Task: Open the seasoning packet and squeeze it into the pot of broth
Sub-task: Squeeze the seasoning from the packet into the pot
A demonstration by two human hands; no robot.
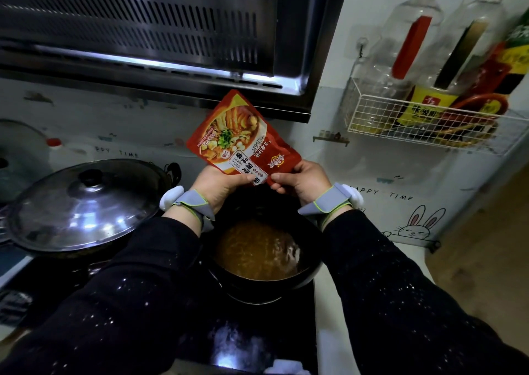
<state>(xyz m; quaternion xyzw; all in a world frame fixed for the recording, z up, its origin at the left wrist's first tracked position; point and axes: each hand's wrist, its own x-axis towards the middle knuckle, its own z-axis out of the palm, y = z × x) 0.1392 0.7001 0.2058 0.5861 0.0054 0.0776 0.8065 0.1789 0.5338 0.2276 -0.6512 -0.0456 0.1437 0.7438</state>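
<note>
A red seasoning packet [239, 137] with a printed picture of noodle soup is held up above the stove, upside down, its lower edge pinched by both hands. My left hand [220, 184] grips the lower left part and my right hand [302, 178] grips the lower right corner; the thumbs nearly meet at the bottom edge. I cannot tell whether the packet is torn. Directly below stands a black pot [310, 274] filled with orange-brown broth [257, 248].
A wok with a shiny steel lid [86, 203] sits on the left burner. A range hood [160, 37] hangs overhead. A white wire rack [423, 120] holding several bottles is fixed to the right wall. The black cooktop [257, 334] spreads under the pot.
</note>
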